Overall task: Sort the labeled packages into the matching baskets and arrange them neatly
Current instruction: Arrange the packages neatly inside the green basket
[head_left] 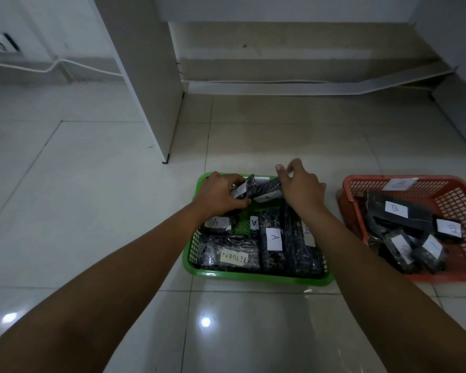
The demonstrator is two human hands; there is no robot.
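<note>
Here both hands point(221, 197) point(300, 188) pinch a black package point(256, 189) over the green basket point(253, 275)

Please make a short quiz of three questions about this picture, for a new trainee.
1. True or false: both hands are over the green basket.
2. Which letter is on the labels in the red basket? a) A b) B c) C
3. Fill in: one package in the green basket is labeled ____.

Key: 1 true: left hand, right hand. 2 b. 3 RETURN.
</note>
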